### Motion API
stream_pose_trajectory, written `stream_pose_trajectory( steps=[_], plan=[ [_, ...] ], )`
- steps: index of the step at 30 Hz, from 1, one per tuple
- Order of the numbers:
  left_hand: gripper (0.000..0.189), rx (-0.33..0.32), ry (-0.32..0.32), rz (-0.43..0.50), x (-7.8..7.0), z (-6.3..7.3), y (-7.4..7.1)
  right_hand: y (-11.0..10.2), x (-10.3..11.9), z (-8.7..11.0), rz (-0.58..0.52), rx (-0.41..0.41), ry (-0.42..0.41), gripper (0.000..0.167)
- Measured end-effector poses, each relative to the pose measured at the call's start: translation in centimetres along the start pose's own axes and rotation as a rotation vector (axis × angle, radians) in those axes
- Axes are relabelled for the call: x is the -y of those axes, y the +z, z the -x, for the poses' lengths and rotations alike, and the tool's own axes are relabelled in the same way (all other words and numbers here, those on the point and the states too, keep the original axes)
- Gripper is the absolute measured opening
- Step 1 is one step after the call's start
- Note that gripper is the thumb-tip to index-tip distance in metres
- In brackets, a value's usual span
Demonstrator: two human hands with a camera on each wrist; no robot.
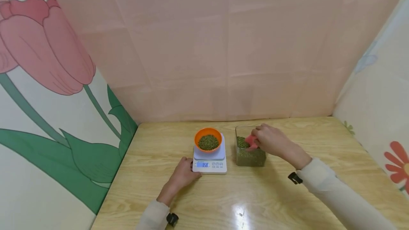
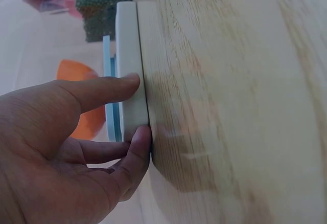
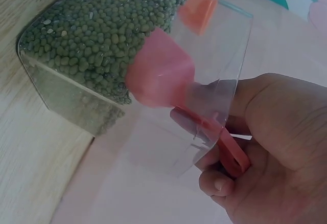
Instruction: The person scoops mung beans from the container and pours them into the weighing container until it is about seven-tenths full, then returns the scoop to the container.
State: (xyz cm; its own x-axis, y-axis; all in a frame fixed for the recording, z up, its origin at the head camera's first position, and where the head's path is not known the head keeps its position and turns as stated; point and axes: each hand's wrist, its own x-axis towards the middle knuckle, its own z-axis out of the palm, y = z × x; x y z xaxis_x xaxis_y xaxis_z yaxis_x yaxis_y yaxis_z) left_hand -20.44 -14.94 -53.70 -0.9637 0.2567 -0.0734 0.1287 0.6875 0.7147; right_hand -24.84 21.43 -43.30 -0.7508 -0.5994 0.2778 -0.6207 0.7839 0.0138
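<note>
A white kitchen scale (image 1: 210, 169) with a lit blue display stands on the table. On its platform sits an orange bowl (image 1: 198, 134) with green mung beans (image 1: 208, 142) in it. My left hand (image 1: 184, 171) holds the scale's near left corner, the thumb on its front face and fingers at its side, as the left wrist view shows. To the right of the scale is a clear square container (image 1: 250, 161) part filled with mung beans (image 3: 97, 35). Reaching inside its rim, my right hand (image 1: 270, 139) grips the handle of a pink scoop (image 3: 161, 73), whose bowl meets the beans.
The wooden table (image 1: 204, 201) runs back to a pink-covered wall (image 1: 179, 63). A painted wall with tulips (image 1: 48, 45) borders it on the left, and another with flowers (image 1: 397, 164) on the right. Dark straps (image 1: 294, 178) hang at both wrists.
</note>
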Motion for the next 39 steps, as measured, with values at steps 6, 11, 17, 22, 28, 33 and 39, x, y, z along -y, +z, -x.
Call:
stream_pose_trajectory(
  steps=[6,11,17,22,28,33,39],
  plan=[
    [0.043,-0.005,0.001,-0.005,0.1,0.0,0.1,0.3,0.1,-0.2,-0.023,0.001,-0.011,0.010],
    [0.043,-0.003,-0.003,-0.002,0.2,0.0,0.1,0.4,0.2,-0.5,-0.047,0.013,-0.010,0.014],
    [0.043,-0.003,0.001,0.003,0.2,0.1,0.1,0.4,0.4,-1.0,-0.062,0.053,0.025,0.025],
    [0.042,-0.006,0.010,-0.006,0.2,0.0,0.2,0.3,0.6,-1.3,-0.041,0.083,0.045,0.027],
    [0.041,-0.009,0.019,-0.009,0.1,0.0,0.1,0.3,0.7,-1.6,-0.047,0.113,0.054,0.027],
    [0.041,-0.011,0.022,-0.011,0.1,-0.1,0.1,0.4,0.5,-1.8,-0.078,0.128,0.059,0.027],
    [0.041,-0.012,0.027,-0.014,0.2,-0.1,0.1,0.4,0.5,-1.9,-0.108,0.140,0.079,0.026]
  ],
)
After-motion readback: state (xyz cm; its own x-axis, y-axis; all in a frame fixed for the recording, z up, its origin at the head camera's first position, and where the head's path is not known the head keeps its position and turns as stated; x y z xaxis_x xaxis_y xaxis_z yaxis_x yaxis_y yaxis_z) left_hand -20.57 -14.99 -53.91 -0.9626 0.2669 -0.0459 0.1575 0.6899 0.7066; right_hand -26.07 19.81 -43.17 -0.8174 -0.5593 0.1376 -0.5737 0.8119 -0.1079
